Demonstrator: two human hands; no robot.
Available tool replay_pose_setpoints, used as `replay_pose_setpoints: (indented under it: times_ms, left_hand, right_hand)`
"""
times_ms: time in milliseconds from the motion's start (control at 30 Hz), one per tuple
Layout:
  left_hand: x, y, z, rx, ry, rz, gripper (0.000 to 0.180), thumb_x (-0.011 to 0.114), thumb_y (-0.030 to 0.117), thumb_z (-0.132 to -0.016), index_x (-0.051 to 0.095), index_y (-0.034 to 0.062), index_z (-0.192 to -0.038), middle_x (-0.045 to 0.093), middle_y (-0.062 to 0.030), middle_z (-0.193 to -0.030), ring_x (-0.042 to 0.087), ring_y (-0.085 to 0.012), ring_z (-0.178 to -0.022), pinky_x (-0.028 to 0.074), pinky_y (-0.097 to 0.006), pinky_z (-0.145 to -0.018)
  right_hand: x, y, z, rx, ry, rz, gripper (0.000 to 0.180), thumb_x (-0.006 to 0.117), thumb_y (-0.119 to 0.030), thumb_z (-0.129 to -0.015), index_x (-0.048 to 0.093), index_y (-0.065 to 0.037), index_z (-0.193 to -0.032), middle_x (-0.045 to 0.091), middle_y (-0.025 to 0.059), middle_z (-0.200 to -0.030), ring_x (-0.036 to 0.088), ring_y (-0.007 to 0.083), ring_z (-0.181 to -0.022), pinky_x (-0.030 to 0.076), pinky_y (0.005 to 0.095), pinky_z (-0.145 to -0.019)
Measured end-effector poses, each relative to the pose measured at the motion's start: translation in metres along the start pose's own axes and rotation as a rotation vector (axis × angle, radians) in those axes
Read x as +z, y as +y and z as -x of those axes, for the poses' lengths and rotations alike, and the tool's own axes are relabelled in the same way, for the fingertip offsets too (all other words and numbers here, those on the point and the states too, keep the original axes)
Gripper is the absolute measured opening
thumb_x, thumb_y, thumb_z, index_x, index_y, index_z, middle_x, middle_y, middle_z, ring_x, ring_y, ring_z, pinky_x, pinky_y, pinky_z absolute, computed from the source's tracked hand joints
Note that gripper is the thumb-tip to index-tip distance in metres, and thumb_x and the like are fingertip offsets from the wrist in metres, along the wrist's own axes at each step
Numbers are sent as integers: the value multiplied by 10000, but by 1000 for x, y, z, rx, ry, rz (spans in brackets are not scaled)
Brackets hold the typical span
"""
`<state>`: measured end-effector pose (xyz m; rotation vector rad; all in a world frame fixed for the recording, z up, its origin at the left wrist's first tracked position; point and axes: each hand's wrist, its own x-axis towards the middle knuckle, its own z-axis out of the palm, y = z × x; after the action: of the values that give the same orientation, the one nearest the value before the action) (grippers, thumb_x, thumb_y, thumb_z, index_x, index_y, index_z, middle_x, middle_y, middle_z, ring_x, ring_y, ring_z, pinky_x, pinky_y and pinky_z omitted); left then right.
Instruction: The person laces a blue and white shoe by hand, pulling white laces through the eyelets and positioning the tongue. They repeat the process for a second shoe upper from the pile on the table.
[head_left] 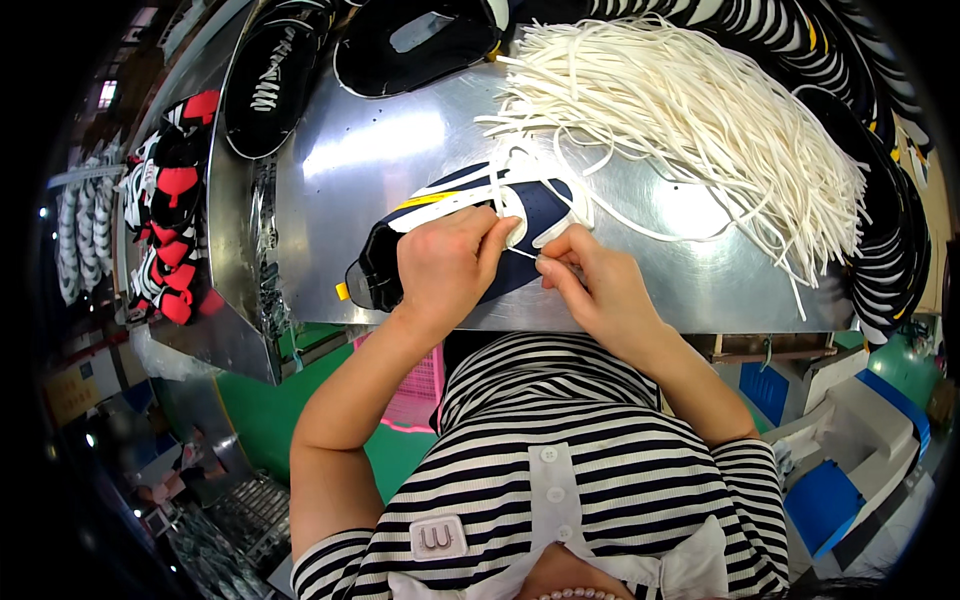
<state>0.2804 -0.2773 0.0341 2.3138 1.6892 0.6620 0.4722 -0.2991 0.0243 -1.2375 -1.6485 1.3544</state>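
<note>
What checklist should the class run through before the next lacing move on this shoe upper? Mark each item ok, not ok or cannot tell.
1. Upper lies flat on the metal table: ok.
2. Left hand presses the upper down: ok.
3. Right hand pinches the lace end: ok.
4. Lace already through the upper's eyelets: ok for those in view; the rest are hidden by the hands.
5. Lace tip lined up with the next eyelet: cannot tell, fingers cover it.
6. Spare laces within reach behind the upper: ok.
</note>
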Motion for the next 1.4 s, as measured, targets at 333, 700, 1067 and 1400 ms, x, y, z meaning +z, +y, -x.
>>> replay_pose_setpoints:
  times_ms: [333, 700, 1067, 1400]
  left_hand:
    - [-3, -2, -3, 21, -47, 43, 195, 706, 232, -867, 670, 52, -802, 614, -85, -675, 596, -283, -571, 449, -378, -531]
    - [-15, 3, 16, 153, -228, 177, 230, 654, 52, -836, 630, 41, -1065, 586, -109, -787, 599, -303, -696, 460, -404, -595]
    - [-60, -10, 34, 709, -22, -143, 254, 652, 132, -747, 675, 121, -999, 586, 5, -795, 629, -162, -731, 519, -301, -613]
    - [-56, -48, -14, -420, -911, 477, 499, 504, 435, -1010, 639, 8, -1230, 675, -113, -1146, 591, -170, -1060, 449, -300, -945]
  right_hand:
    - [6, 13, -11, -23, 44, 207, 162, 617, -173, -931, 546, -32, -971, 669, 130, -765, 665, 336, -696, 501, 428, -610]
    - [42, 15, -12, -177, 152, 579, 171, 602, -171, -927, 494, -39, -951, 649, 148, -800, 641, 357, -669, 492, 435, -565]
    - [-59, -19, -30, 88, 49, -395, 131, 611, -199, -957, 553, -81, -953, 619, 1, -902, 526, 43, -749, 447, 189, -664]
    - [3, 0, -38, -12, 150, -305, 445, 749, -32, -821, 459, -67, -1157, 568, 33, -989, 551, 97, -870, 453, 221, -728]
